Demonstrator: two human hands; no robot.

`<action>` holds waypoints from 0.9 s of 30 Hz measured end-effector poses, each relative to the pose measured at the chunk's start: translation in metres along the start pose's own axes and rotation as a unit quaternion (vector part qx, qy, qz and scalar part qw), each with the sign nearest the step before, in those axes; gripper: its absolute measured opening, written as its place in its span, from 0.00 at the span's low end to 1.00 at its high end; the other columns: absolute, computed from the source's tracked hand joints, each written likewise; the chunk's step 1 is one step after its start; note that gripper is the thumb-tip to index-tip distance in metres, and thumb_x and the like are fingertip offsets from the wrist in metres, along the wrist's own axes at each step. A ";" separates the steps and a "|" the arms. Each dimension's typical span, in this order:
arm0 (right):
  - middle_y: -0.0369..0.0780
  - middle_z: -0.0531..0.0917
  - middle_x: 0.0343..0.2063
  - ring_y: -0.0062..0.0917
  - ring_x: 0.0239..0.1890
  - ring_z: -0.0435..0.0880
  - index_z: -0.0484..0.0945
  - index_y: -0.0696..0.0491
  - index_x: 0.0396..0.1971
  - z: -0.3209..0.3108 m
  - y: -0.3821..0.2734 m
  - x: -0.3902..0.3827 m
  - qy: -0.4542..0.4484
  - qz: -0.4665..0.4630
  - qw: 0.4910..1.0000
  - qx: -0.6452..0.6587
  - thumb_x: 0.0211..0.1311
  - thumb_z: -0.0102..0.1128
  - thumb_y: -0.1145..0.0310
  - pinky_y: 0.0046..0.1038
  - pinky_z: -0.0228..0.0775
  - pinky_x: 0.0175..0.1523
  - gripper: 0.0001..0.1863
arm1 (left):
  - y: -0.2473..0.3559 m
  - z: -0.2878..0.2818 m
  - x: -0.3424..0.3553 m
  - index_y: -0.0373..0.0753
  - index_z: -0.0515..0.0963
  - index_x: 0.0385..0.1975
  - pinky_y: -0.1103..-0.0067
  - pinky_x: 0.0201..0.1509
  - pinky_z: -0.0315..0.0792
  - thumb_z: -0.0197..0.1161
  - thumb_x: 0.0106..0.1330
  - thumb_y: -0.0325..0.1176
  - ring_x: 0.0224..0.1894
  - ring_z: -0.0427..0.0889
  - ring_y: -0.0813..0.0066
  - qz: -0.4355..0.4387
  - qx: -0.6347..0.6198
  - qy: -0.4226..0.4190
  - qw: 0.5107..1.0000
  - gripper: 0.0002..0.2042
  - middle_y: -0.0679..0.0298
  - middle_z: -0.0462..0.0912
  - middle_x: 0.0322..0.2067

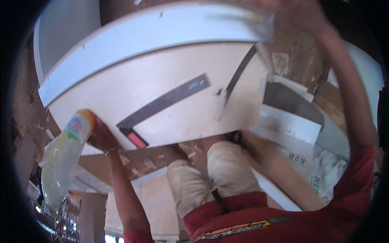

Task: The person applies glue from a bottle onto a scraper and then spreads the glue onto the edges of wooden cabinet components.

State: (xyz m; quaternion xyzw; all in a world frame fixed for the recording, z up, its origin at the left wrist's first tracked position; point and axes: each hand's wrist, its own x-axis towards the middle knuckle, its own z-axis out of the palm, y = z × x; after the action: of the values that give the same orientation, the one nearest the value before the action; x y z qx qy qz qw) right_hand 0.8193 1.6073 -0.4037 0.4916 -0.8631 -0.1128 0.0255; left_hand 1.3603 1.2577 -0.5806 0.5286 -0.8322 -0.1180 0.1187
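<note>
My left hand (104, 135) is closed at the orange end of a clear plastic bottle (58, 164) with a printed label, beside the near left edge of a pale wooden board (182, 117); the fingers are partly hidden. My right hand (298, 16) is raised past the far right corner, smeared by motion and cut by the picture's top edge. A long white strip (133, 50) runs along the board's far side, with a blurred greyish thing (262, 28) at its right end. A try square (168, 99) with a red-marked handle lies on the board, left of a dark curved-looking strip (240, 72).
Under the board's right side are a white printed sheet (287, 129) and a white sack (330, 172) with green print. Light panels (152, 206) lie at the lower left. A grey-white panel (67, 36) stands at the far left. Wood scraps (150, 163) litter the floor.
</note>
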 end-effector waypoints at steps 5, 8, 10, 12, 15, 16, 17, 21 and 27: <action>0.48 0.80 0.53 0.45 0.55 0.81 0.72 0.53 0.61 -0.004 0.020 -0.024 0.053 -0.078 0.987 0.131 0.58 0.74 0.48 0.41 0.77 0.59 0.36 | -0.012 -0.005 -0.001 0.26 0.76 0.55 0.59 0.58 0.75 0.77 0.62 0.35 0.52 0.82 0.55 -0.046 -0.191 -0.004 0.981 0.26 0.49 0.81 0.54; 0.47 0.80 0.49 0.45 0.52 0.81 0.72 0.53 0.57 -0.010 0.017 -0.013 -0.016 -0.055 0.979 0.195 0.56 0.75 0.51 0.41 0.77 0.56 0.34 | 0.013 -0.012 -0.007 0.24 0.77 0.52 0.61 0.57 0.76 0.76 0.64 0.33 0.50 0.83 0.58 -0.020 -0.147 0.008 0.989 0.23 0.48 0.84 0.51; 0.46 0.80 0.48 0.44 0.51 0.81 0.72 0.53 0.55 -0.010 0.028 -0.015 0.004 -0.044 0.984 0.170 0.55 0.75 0.52 0.42 0.77 0.54 0.33 | 0.036 -0.012 -0.006 0.23 0.77 0.51 0.61 0.58 0.75 0.75 0.65 0.34 0.50 0.83 0.57 0.010 -0.067 0.009 0.998 0.23 0.48 0.84 0.50; 0.45 0.79 0.46 0.44 0.50 0.81 0.72 0.52 0.53 -0.006 0.027 -0.020 0.015 -0.041 0.982 0.185 0.54 0.76 0.53 0.42 0.77 0.52 0.32 | 0.019 -0.013 -0.003 0.23 0.77 0.50 0.60 0.60 0.74 0.75 0.65 0.35 0.51 0.82 0.56 0.033 0.002 0.047 0.998 0.23 0.48 0.83 0.50; 0.44 0.79 0.45 0.43 0.48 0.81 0.71 0.52 0.53 -0.001 0.026 -0.031 0.016 -0.047 0.977 0.209 0.54 0.76 0.54 0.43 0.77 0.50 0.32 | 0.016 -0.008 -0.003 0.25 0.77 0.51 0.58 0.62 0.72 0.75 0.66 0.37 0.52 0.81 0.54 0.006 -0.042 0.019 0.999 0.23 0.47 0.83 0.51; 0.45 0.79 0.45 0.44 0.47 0.81 0.71 0.52 0.53 0.001 0.025 -0.031 0.026 -0.057 0.977 0.205 0.55 0.75 0.54 0.43 0.77 0.50 0.31 | 0.008 -0.004 -0.004 0.25 0.77 0.51 0.58 0.62 0.72 0.75 0.66 0.37 0.52 0.81 0.54 0.001 -0.015 0.025 1.000 0.23 0.47 0.82 0.51; 0.45 0.79 0.44 0.44 0.46 0.81 0.71 0.52 0.53 0.004 0.021 -0.029 0.039 -0.066 0.976 0.206 0.55 0.75 0.54 0.43 0.76 0.49 0.31 | -0.013 -0.004 -0.003 0.25 0.77 0.51 0.58 0.62 0.72 0.75 0.66 0.37 0.53 0.81 0.54 -0.002 0.018 0.033 0.999 0.23 0.47 0.82 0.52; 0.45 0.79 0.42 0.46 0.45 0.81 0.70 0.52 0.53 0.015 0.029 -0.013 0.109 -0.049 0.976 0.184 0.54 0.76 0.55 0.44 0.76 0.49 0.32 | -0.030 0.000 0.002 0.25 0.76 0.53 0.58 0.62 0.72 0.75 0.67 0.38 0.53 0.81 0.53 0.056 0.058 0.054 0.995 0.25 0.46 0.81 0.53; 0.44 0.79 0.41 0.43 0.45 0.82 0.69 0.50 0.54 0.019 0.047 -0.008 0.128 -0.003 0.982 0.136 0.54 0.77 0.56 0.41 0.78 0.48 0.32 | -0.010 -0.002 0.001 0.25 0.75 0.55 0.59 0.61 0.73 0.75 0.67 0.37 0.53 0.81 0.56 -0.033 -0.070 0.034 0.996 0.26 0.47 0.81 0.53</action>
State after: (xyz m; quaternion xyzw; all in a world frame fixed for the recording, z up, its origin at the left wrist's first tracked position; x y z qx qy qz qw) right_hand 0.7803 1.6403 -0.4115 0.5032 -0.8587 0.0692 0.0686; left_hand 1.3692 1.2527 -0.5823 0.5499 -0.7995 -0.1620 0.1796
